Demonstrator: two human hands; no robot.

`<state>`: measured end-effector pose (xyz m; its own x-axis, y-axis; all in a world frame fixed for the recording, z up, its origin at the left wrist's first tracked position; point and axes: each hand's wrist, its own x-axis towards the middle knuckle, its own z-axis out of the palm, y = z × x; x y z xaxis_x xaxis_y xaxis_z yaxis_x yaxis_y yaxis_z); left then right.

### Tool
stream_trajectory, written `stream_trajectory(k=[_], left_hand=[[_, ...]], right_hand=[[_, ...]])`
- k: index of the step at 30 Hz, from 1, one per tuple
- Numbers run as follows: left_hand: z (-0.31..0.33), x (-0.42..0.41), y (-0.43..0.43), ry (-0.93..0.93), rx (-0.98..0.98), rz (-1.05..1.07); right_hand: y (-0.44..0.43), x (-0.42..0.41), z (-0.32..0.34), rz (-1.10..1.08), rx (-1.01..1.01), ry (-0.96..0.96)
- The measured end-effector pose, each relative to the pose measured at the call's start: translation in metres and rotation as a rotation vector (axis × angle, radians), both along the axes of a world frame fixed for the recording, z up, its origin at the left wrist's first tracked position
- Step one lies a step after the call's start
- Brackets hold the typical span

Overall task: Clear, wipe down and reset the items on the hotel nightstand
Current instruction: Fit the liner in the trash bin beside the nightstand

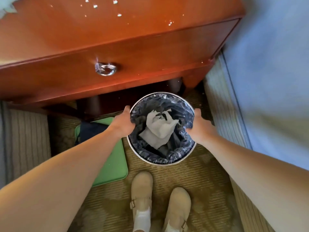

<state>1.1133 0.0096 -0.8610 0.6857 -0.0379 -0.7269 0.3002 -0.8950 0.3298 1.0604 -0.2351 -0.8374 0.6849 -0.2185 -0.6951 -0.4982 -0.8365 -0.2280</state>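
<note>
The waste bin (164, 163) stands on the carpet (200, 181) before the nightstand (117, 52) (crumpled paper (160, 129) lies in it); a tray (115, 163) lies left of it, the bed (267, 64) right.

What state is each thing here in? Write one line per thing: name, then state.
waste bin: upright, lined with a dark bag
paper: crumpled, inside the bin
drawer: closed
nightstand top: strewn with white bits
left hand: grips the bin's rim
right hand: grips the bin's rim
green tray: flat on the floor, dark item on it
</note>
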Motion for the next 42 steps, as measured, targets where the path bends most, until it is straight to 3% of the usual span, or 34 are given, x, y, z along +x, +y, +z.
stream_trajectory(k=[3, 8, 19, 25, 29, 33, 38, 42], left_hand=[[-0.006, -0.003, 0.004, -0.102, -0.002, -0.020], [0.005, -0.010, -0.001, -0.118, 0.010, -0.064], [0.010, -0.096, -0.019, 0.063, -0.100, -0.045], [0.017, -0.055, -0.011, 0.342, -0.219, -0.063], [0.008, -0.004, -0.030, 0.163, -0.288, 0.034], [-0.025, 0.031, -0.059, 0.021, -0.250, -0.258], [-0.093, 0.050, -0.084, 0.072, -0.192, -0.627], [-0.150, 0.055, -0.096, 0.063, -0.114, -0.796]], right_hand=[[0.001, -0.004, -0.005, 0.017, -0.046, -0.050], [0.000, -0.015, 0.006, 0.009, -0.048, -0.019], [-0.018, -0.109, 0.012, -0.071, 0.049, 0.056], [-0.033, -0.089, 0.008, -0.009, 0.058, 0.114], [-0.043, -0.044, 0.003, -0.117, 0.315, 0.002], [-0.046, 0.007, -0.028, -0.153, 0.400, -0.060], [-0.055, 0.033, -0.085, 0.217, 0.218, -0.003], [-0.059, 0.039, -0.137, 0.472, 0.122, 0.037]])
